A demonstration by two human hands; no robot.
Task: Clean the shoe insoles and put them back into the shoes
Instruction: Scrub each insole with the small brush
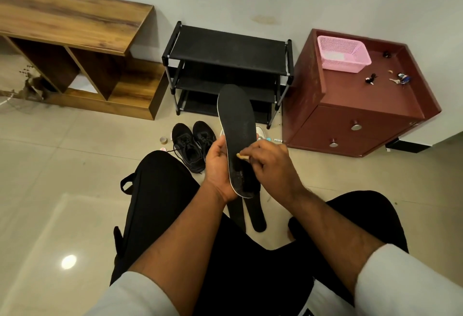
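Observation:
My left hand (217, 165) grips the heel end of a black insole (236, 117) with a white edge, holding it upright in front of me. Against the insole's lower face my right hand (269, 162) pinches a small yellowish pad (242, 156). Two more black insoles (255, 215) lie on the floor between my knees, partly hidden by my hands. A pair of black lace-up shoes (194, 144) stands on the tiles just left of my left hand.
A black shoe rack (225, 47) stands against the wall ahead. A maroon drawer cabinet (350, 117) with a pink basket (343, 53) is at right, a wooden bench (75, 15) at left. Small jars (163, 140) and other small items lie near the shoes.

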